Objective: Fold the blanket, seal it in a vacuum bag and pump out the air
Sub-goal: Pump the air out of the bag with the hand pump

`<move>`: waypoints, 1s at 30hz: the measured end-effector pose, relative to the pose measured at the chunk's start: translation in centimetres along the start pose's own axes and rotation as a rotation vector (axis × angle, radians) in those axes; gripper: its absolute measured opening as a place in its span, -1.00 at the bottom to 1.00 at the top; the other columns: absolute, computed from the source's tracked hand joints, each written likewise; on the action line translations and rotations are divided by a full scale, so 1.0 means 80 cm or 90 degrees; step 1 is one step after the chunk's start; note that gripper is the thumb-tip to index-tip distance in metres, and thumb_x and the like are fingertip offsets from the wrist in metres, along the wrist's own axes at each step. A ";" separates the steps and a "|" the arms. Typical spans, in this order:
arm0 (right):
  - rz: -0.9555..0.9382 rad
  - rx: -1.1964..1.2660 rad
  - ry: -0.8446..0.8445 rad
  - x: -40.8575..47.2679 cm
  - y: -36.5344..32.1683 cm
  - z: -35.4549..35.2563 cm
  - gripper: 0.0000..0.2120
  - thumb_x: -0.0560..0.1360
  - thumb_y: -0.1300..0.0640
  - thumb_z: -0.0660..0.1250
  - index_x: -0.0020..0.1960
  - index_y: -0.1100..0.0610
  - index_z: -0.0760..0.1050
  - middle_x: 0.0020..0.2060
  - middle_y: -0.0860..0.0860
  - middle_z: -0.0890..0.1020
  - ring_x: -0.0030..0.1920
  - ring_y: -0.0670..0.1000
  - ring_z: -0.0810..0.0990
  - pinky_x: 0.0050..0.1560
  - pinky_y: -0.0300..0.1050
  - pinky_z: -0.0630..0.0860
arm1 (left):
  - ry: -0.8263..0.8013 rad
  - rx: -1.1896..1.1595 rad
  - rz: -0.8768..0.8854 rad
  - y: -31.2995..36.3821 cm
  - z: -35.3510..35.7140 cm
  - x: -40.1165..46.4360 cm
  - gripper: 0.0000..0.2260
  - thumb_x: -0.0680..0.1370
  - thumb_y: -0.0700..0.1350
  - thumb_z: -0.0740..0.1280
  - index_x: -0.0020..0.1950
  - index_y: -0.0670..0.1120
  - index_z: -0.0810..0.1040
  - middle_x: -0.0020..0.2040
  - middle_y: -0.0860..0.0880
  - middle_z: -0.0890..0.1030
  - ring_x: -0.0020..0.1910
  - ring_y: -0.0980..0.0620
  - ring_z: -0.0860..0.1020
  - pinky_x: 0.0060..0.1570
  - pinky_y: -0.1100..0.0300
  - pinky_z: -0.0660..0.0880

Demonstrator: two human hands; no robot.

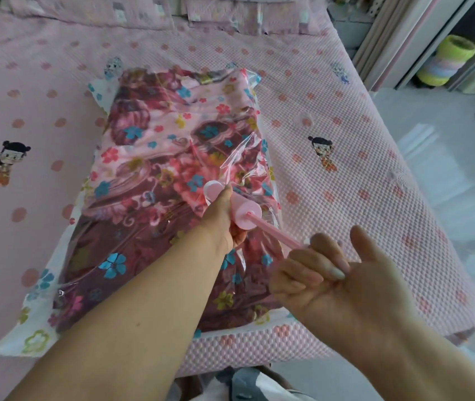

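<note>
blanket (155,157) folded inside vacuum bag (65,253) on bed (346,157) | left hand (224,218) grips pump (245,214), right hand (326,273) fingers curl round drawn-out rod (276,231) | pumping appears under way, air left

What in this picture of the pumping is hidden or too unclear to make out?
- Head view: the pump barrel's middle, covered by the left hand.
- The handle end of the pump rod, inside the right hand.
- The valve, under the pump's foot.
- The vacuum bag zip seal, not discernible.

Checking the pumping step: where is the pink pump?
Head view, centre: the pink pump stands on the vacuum bag, left hand gripping its barrel, right hand holding the rod.
</note>
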State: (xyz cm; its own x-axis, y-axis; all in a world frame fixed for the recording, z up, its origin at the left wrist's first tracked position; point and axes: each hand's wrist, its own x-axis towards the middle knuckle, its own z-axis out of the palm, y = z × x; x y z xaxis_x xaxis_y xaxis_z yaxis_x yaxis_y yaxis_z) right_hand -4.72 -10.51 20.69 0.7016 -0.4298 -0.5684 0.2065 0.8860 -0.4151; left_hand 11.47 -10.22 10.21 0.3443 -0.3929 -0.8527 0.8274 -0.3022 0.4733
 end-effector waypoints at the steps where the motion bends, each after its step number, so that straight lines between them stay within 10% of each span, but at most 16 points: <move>1: 0.011 0.025 0.031 0.011 0.004 0.007 -0.36 0.45 -0.37 0.02 -0.48 0.16 0.27 -0.57 0.02 0.25 -0.45 0.03 0.29 -0.28 -0.07 0.33 | -0.010 -0.012 0.006 0.002 0.001 0.000 -0.61 0.50 0.28 0.26 -0.05 -0.06 0.51 -0.50 -0.05 0.60 -0.58 0.05 0.54 -0.55 0.31 0.47; 6: 0.083 0.033 0.171 0.082 0.007 0.043 -0.36 0.51 -0.40 -0.05 -0.46 0.11 0.15 -0.55 -0.01 0.15 -0.47 -0.02 0.15 -0.25 -0.16 0.14 | -0.098 -0.015 -0.023 0.011 -0.004 -0.004 -0.48 0.57 0.25 0.15 -0.11 -0.23 0.48 -0.60 -0.08 0.51 -0.70 0.09 0.45 -0.68 0.45 0.30; 11: 0.094 -0.010 -0.037 0.005 0.012 -0.009 -0.36 0.46 -0.37 0.02 -0.47 0.17 0.29 -0.55 0.04 0.27 -0.42 0.04 0.30 -0.24 -0.07 0.32 | 0.010 0.046 0.008 0.001 -0.008 -0.001 -0.57 0.50 0.30 0.25 0.02 -0.06 0.52 -0.53 -0.05 0.57 -0.66 0.06 0.46 -0.63 0.35 0.35; 20: 0.096 0.024 0.188 0.096 0.006 0.052 -0.37 0.52 -0.36 -0.03 -0.48 0.11 0.17 -0.56 -0.02 0.17 -0.52 -0.03 0.18 -0.27 -0.16 0.15 | -0.005 0.058 0.091 0.015 -0.003 -0.004 -0.65 0.60 0.10 0.21 -0.20 -0.16 0.41 -0.63 -0.02 0.48 -0.76 0.12 0.41 -0.77 0.41 0.23; 26: 0.116 0.080 -0.011 -0.016 -0.007 -0.010 -0.34 0.46 -0.39 -0.03 -0.48 0.15 0.23 -0.58 0.03 0.22 -0.47 0.03 0.26 -0.31 -0.05 0.34 | 0.015 0.017 0.006 0.001 0.001 -0.003 -0.71 0.51 0.21 0.27 -0.10 -0.02 0.49 -0.56 0.01 0.53 -0.66 0.10 0.46 -0.62 0.38 0.34; 30: 0.079 0.112 0.083 0.026 -0.002 0.016 -0.34 0.48 -0.39 -0.01 -0.50 0.14 0.20 -0.58 -0.01 0.18 -0.51 -0.01 0.21 -0.30 -0.15 0.24 | -0.036 -0.009 -0.007 0.003 0.005 -0.001 -0.61 0.50 0.26 0.22 -0.07 -0.08 0.49 -0.37 -0.04 0.61 -0.51 0.06 0.53 -0.55 0.36 0.44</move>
State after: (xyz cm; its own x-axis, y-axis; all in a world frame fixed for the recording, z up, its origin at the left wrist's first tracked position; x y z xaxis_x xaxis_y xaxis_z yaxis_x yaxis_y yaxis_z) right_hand -2.45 -11.34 20.51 0.6381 -0.3238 -0.6985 0.2473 0.9454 -0.2124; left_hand 11.40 -10.62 10.50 0.3102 -0.4389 -0.8433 0.8374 -0.2939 0.4609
